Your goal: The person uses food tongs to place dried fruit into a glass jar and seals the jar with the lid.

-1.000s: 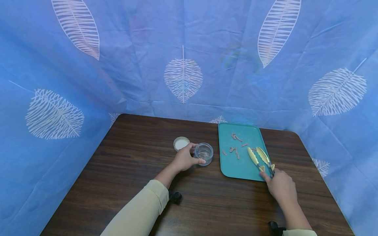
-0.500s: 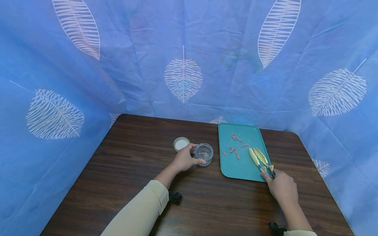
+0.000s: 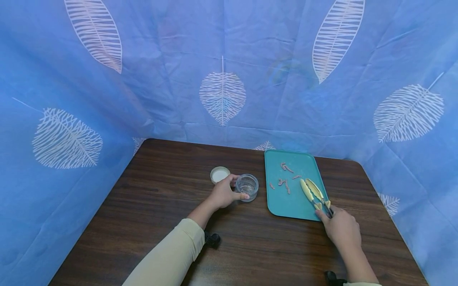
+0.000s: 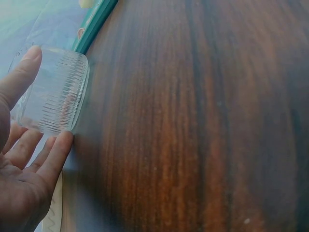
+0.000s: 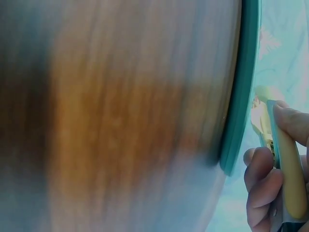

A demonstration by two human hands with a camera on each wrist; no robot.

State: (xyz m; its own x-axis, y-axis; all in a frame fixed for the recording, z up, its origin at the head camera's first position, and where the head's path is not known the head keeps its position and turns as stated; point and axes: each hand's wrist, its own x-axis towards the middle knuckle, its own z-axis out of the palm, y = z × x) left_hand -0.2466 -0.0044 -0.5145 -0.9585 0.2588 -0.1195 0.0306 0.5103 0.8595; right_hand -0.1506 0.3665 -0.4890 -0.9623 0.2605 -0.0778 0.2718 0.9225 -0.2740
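My left hand [image 3: 223,192] holds a small clear glass jar [image 3: 250,190] upright on the table, thumb on the near side and fingers on the far side. In the left wrist view the jar [image 4: 53,92] has ribbed walls, and nothing shows inside. My right hand [image 3: 342,228] grips yellow-tipped tongs [image 3: 306,190] over the right part of a teal tray [image 3: 286,209]. The tong tips are apart, low over the tray; whether they pinch anything is too small to tell. Several thin pinkish worm-like pieces [image 3: 287,186] lie on the tray, left of the tongs.
A round lid [image 3: 219,174] with a whitish inside lies on the dark wooden table [image 3: 161,190], behind my left hand. Blue cloth [image 3: 171,79] with white leaf prints hangs behind and beside the table. The tray's raised rim stands right of the jar.
The tongs shift slightly right and close a little, then move back a bit left over the tray. The left hand and jar stay in place.
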